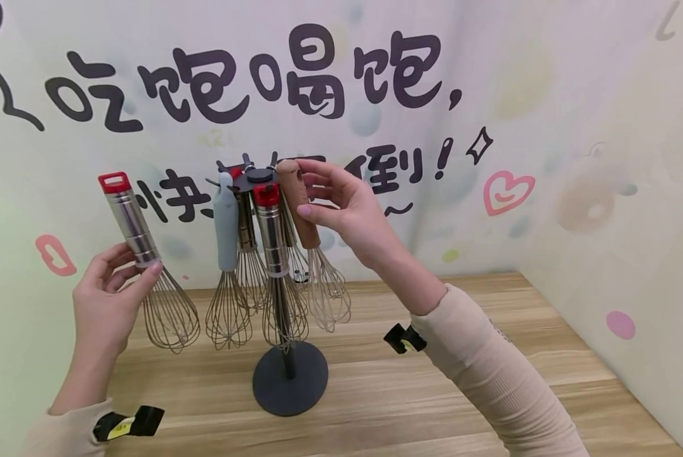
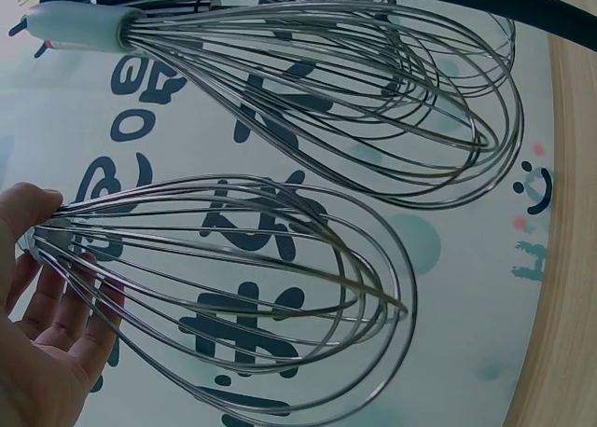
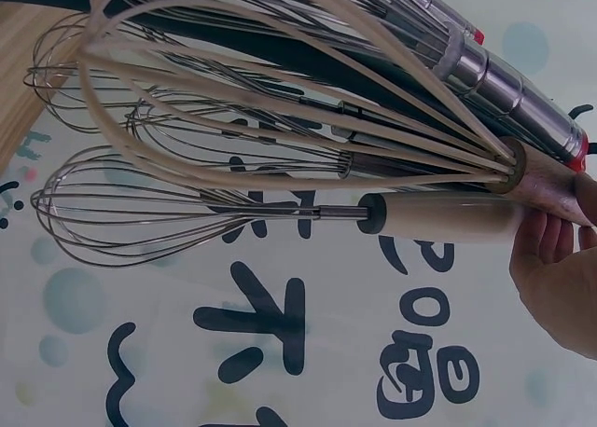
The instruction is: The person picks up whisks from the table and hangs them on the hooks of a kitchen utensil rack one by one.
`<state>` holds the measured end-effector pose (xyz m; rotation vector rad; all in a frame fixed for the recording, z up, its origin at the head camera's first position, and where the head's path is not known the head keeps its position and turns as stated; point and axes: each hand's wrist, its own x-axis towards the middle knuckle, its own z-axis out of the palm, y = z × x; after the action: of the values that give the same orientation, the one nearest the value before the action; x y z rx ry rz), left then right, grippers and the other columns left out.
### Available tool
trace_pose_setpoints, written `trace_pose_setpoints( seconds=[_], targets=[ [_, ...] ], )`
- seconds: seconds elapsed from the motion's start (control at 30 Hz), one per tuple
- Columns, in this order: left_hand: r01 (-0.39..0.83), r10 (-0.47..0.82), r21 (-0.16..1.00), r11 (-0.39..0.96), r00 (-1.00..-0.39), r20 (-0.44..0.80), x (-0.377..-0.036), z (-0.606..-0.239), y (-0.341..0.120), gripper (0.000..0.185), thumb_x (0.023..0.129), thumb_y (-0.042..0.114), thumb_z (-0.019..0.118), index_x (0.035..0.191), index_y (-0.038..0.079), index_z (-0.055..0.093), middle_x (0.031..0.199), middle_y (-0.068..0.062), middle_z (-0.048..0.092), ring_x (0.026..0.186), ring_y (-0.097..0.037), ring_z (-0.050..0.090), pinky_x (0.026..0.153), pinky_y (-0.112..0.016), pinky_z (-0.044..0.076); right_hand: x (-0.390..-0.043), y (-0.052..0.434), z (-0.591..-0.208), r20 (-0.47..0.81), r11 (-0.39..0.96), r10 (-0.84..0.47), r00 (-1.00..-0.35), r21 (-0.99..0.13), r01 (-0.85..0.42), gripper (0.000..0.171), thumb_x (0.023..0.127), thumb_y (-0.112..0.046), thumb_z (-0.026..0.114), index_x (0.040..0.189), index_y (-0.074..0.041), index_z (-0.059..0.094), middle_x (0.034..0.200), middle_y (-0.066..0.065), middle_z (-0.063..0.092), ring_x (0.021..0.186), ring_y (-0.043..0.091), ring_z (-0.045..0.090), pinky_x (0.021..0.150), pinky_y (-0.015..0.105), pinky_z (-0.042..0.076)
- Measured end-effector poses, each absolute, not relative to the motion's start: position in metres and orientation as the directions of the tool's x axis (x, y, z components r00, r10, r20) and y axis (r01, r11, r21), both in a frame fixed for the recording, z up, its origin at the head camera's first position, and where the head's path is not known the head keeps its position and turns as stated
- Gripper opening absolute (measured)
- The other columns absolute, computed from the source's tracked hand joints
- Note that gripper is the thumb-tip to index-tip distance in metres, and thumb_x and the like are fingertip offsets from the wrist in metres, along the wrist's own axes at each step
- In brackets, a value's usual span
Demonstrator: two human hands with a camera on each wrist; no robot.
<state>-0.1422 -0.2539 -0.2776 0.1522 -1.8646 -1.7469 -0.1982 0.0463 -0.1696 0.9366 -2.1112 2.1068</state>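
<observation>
My left hand [image 1: 104, 295] pinches a whisk [image 1: 129, 219] low on its steel handle, left of the dark stand. That whisk tilts with its red loop end up, and its wire balloon [image 2: 378, 317] hangs free in the left wrist view. On the other side, my right hand [image 1: 358, 216] holds a wooden-handled whisk [image 1: 299, 206] near the top of the stand, thumb in front and fingers behind the handle. Pale wires spread from its wooden handle [image 3: 546, 180] in the right wrist view. Just beside it is a cream-handled whisk [image 3: 452, 215].
The stand's round dark base [image 1: 290, 387] rests on the wood-grain table [image 1: 387, 381]. From its hooked top [image 1: 260, 174] hang several whisks, among them a light blue-handled whisk [image 1: 226, 228] and a steel whisk [image 1: 273, 238] with a red end. Behind is a printed wall [image 1: 507, 82].
</observation>
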Motion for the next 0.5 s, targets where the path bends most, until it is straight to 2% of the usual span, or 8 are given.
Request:
trace_pose_setpoints(
  seconds=[0.5],
  targets=[
    [0.356, -0.483, 0.93, 0.087, -0.802, 0.352, -0.137, -0.2678, -0.2449, 0.049, 0.082, -0.002, 0.07, 0.126, 0.012, 0.055, 0.11, 0.007, 0.056, 0.092, 0.0, 0.061, 0.075, -0.001, 0.049, -0.1986, 0.0471, -0.1699, 0.417, -0.087, -0.401, -0.815, -0.903, -0.42, 0.055, 0.086, 0.008, 0.061, 0.138, -0.006, 0.048, 0.129, 0.014, 0.054, 0.109, 0.02, 0.056, 0.089, 0.03, 0.052]
  ],
)
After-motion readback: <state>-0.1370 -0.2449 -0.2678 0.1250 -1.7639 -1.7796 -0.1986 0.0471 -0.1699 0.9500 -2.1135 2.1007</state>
